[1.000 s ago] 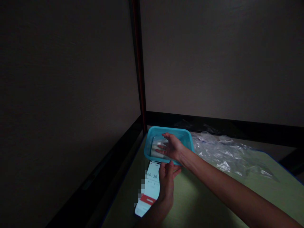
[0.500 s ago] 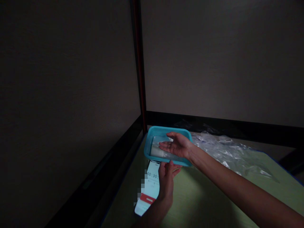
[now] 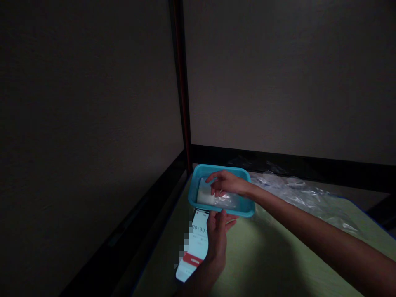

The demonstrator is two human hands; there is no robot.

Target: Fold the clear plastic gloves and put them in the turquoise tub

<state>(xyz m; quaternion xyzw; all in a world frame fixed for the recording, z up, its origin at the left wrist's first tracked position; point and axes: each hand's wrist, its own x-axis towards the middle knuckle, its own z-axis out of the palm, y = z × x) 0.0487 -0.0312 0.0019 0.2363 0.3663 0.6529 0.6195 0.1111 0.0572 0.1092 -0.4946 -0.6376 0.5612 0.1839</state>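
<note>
On the green table, a blue plastic tray [image 3: 246, 211] holds a white bundle [image 3: 204, 197] wrapped in clear film. My right hand [image 3: 228, 183] reaches into the tray from the right, palm down, with its fingers curled on the bundle's film. Just in front of the tray, my left hand [image 3: 216, 239] holds a lit phone [image 3: 196, 246]. Its screen shows a timer reading 00:30 and a red button.
Crumpled clear plastic sheeting [image 3: 298, 194] lies on the green table [image 3: 266, 260] to the right of the tray. A dark frame rail runs behind the table, and an upright post [image 3: 182, 90] stands at the corner. Walls close off the back and left. The room is dim.
My right hand was held palm up over the tray; it has turned palm down and closed its fingers on the wrapped bundle. The left hand and phone have stayed put.
</note>
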